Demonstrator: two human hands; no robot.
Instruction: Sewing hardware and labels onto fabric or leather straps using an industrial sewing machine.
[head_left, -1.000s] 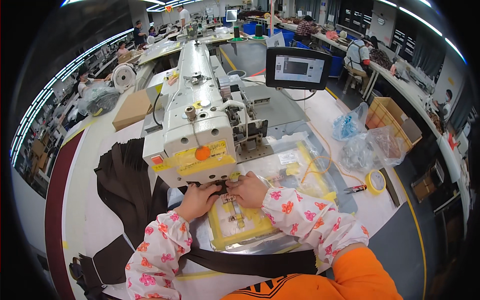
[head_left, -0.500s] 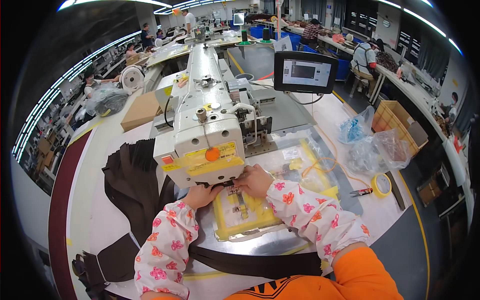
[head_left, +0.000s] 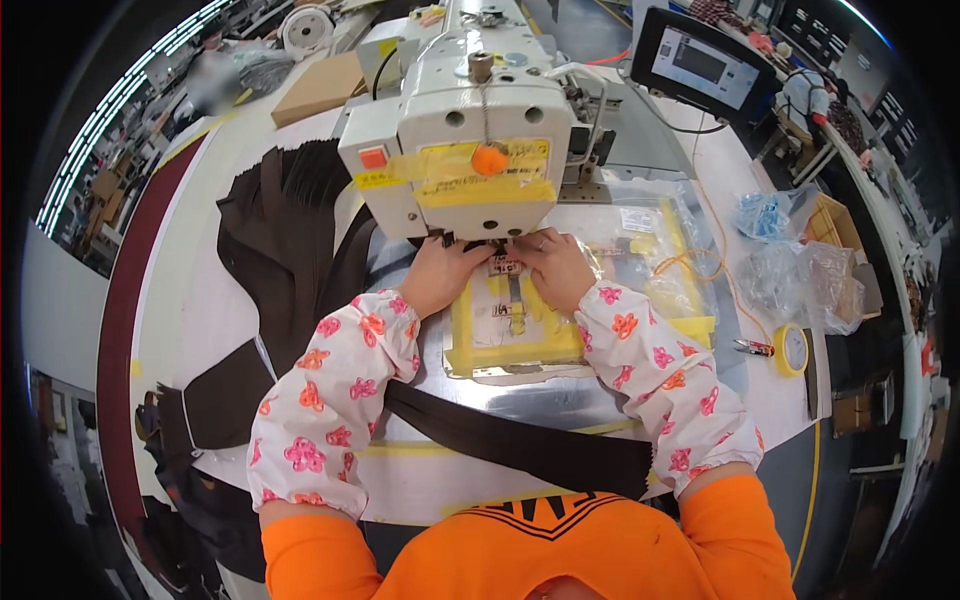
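Observation:
My left hand (head_left: 440, 275) and my right hand (head_left: 555, 268) meet beneath the white sewing machine head (head_left: 480, 170), fingers bent and pinched on a small dark piece (head_left: 475, 247) at the needle area; their fingertips are partly hidden. Under them lies a clear template (head_left: 470, 355) edged in yellow tape, on a metal plate (head_left: 420, 365). Dark zipper-like strips (head_left: 270, 230) are heaped left of the machine, and one long dark strip (head_left: 520, 450) runs across in front of my forearms.
A monitor (head_left: 700, 65), plastic bags (head_left: 765, 215), a carton (head_left: 840, 230), small snips (head_left: 750, 346) and yellow tape roll (head_left: 791, 350) are at the right. A cardboard box (head_left: 315, 90) sits back left. Co-workers (head_left: 805, 105) occupy farther benches.
My view has tilted down, so the machine sits higher in the picture and more of my orange shirt shows. Both hands remain bunched at the needle area.

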